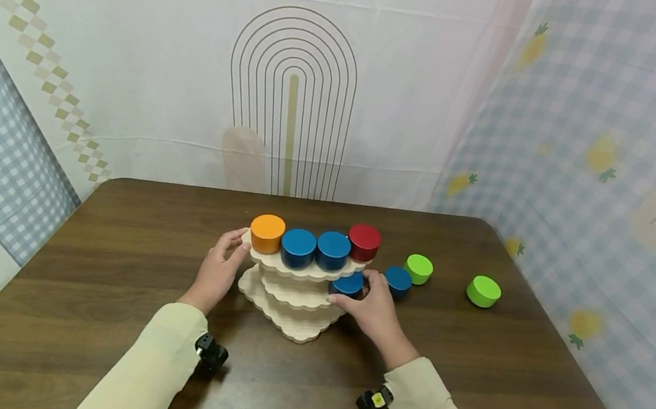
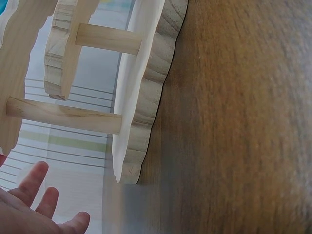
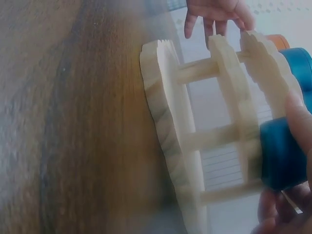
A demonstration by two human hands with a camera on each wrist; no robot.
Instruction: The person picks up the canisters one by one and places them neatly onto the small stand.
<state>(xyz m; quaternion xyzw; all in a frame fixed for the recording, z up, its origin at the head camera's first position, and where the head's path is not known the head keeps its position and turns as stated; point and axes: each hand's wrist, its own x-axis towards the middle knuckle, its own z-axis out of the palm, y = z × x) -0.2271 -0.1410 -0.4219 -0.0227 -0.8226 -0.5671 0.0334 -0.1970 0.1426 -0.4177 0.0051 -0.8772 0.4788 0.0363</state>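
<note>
A pale wooden tiered stand (image 1: pixel 296 291) with scalloped shelves joined by dowels stands on the table. On its top shelf sit an orange round block (image 1: pixel 267 234), two blue ones (image 1: pixel 298 249) and a red one (image 1: pixel 364 243). My left hand (image 1: pixel 218 271) holds the left end of that top shelf between thumb and forefinger; its other fingers (image 2: pixel 48 202) stretch out loosely below. Between thumb and fingers, my right hand (image 1: pixel 375 311) pinches another blue round block (image 3: pixel 282 153) at the right end of the middle shelf. Whether the block fully rests there, I cannot tell.
Right of the stand, a blue round block (image 1: pixel 398 282) lies beside a green one (image 1: pixel 418 269). A second green block (image 1: pixel 484 291) sits farther right on the brown wooden table (image 1: pixel 126 275). Patterned cloth (image 1: pixel 183 75) hangs behind the table.
</note>
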